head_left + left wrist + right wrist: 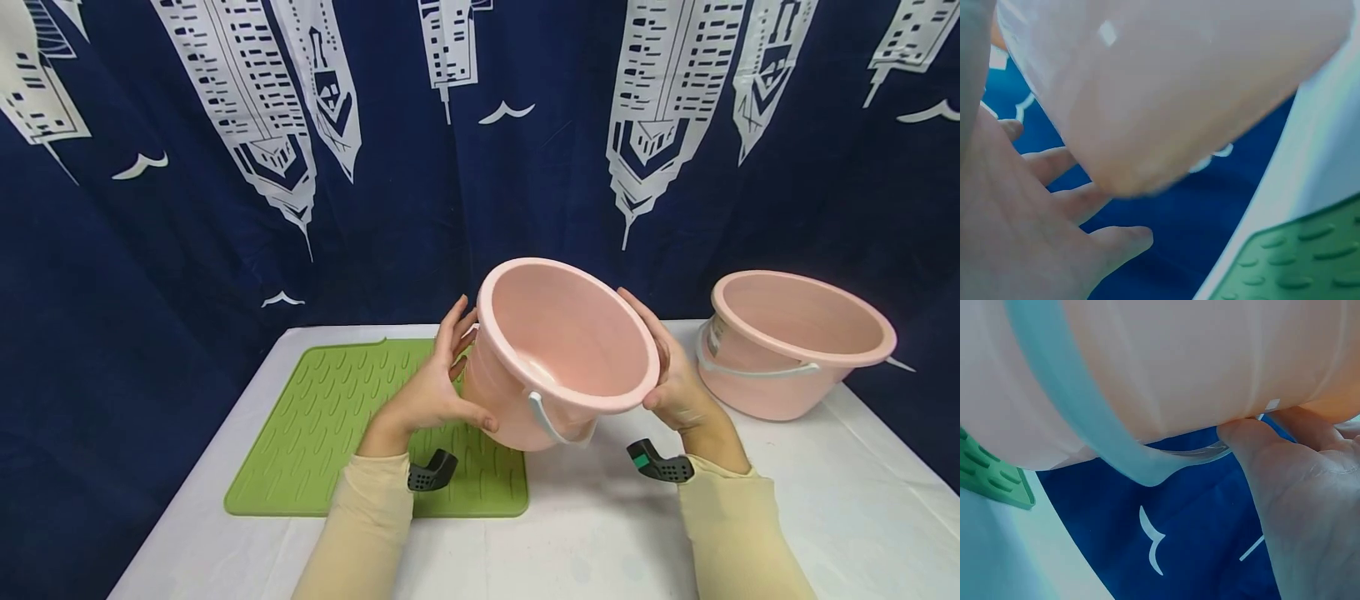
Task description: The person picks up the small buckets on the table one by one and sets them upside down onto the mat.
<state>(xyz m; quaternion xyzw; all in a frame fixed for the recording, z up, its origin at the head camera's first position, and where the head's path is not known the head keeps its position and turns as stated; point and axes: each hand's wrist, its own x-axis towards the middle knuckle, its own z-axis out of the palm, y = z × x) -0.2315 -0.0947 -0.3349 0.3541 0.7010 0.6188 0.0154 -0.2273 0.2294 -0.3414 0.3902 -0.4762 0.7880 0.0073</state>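
A pink bucket (570,342) is held tilted above the table, its mouth facing toward me and to the right. Its pale handle (546,423) hangs at the front, and the right wrist view shows this handle (1075,394) crossing the bucket's side. My left hand (431,396) touches the bucket's left side with spread, fairly straight fingers; in the left wrist view the fingers (1119,240) lie beside its lower edge. At the right rim my right hand (678,387) grips the bucket, thumb in front and the fingers partly hidden behind.
A second pink bucket (757,392) with a pale handle stands upright at the table's back right. A green ridged mat (300,450) lies on the white table (585,550), left of centre. Behind hangs a dark blue curtain (525,192) with white building prints.
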